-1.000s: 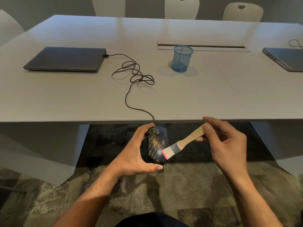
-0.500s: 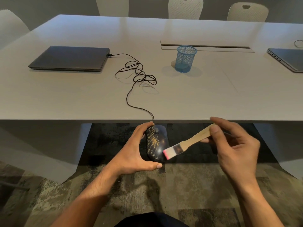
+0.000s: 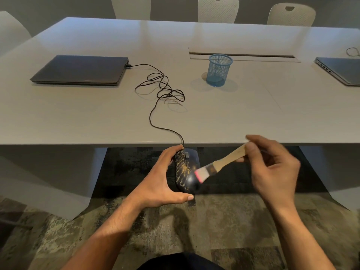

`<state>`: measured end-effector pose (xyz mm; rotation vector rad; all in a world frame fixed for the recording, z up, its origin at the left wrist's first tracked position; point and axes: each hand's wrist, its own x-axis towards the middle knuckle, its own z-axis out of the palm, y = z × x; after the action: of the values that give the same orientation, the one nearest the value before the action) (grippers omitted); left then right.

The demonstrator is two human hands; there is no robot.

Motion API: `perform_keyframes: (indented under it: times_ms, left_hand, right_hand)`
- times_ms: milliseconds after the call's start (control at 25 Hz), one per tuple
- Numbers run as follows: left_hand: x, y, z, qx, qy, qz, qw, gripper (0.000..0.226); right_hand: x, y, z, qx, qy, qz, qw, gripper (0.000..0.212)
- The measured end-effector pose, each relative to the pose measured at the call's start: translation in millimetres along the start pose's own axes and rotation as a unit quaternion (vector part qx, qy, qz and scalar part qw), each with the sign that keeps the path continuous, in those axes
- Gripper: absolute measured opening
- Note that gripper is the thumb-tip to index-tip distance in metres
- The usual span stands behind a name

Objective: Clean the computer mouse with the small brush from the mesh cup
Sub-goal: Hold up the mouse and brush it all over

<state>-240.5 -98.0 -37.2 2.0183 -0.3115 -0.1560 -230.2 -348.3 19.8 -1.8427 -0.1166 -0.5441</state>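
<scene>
My left hand (image 3: 158,182) grips a dark computer mouse (image 3: 185,172) with gold speckles, held off the table's near edge above the floor. My right hand (image 3: 272,168) pinches the wooden handle of a small brush (image 3: 220,162). Its pale, pink-tipped bristles touch the right side of the mouse. The mouse's black cable (image 3: 161,94) runs over the table edge in loose loops to a shut laptop (image 3: 79,70) at the left. A blue mesh cup (image 3: 219,70) stands upright on the table, beyond the hands, with nothing visible inside.
The grey table (image 3: 233,117) has a cable slot (image 3: 243,55) behind the cup. A second shut laptop (image 3: 341,70) lies at the right edge. Three white chairs line the far side. Patterned carpet lies under my hands.
The brush head has slid slightly along the right side of the mouse, and my right hand has shifted a little to the right. My left hand keeps the same hold on the mouse.
</scene>
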Motion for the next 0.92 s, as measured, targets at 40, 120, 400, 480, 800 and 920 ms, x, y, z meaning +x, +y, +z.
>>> perform_keyframes:
  times_ms: [40,120,400,480,800,920]
  left_hand:
    - [0,0,0,0.001,0.0,0.001,1.0,0.114]
    - [1,1,0,0.003,0.002,0.002,1.0,0.114]
    - [0,-3,-1,0.004,-0.001,0.0,1.0,0.115]
    - [-1,-5,-2,0.006,0.0,0.002,1.0,0.115]
    - [3,-4,-4,0.007,-0.001,0.013,1.0,0.112]
    - [3,-2,-5,-0.007,0.005,0.013,1.0,0.11]
  right_hand:
    - [7,0,-3,0.01,0.022,0.015,1.0,0.019]
    - [16,-2,-4,0.059,0.032,0.052,0.996,0.018]
    - [22,7,5,-0.014,0.043,0.109,0.993,0.016]
    - [24,9,-1,0.014,0.047,0.117,0.992,0.015]
    - [27,14,2,0.004,0.062,0.123,0.99,0.019]
    - [18,11,-9,0.095,-0.023,0.072,0.993,0.018]
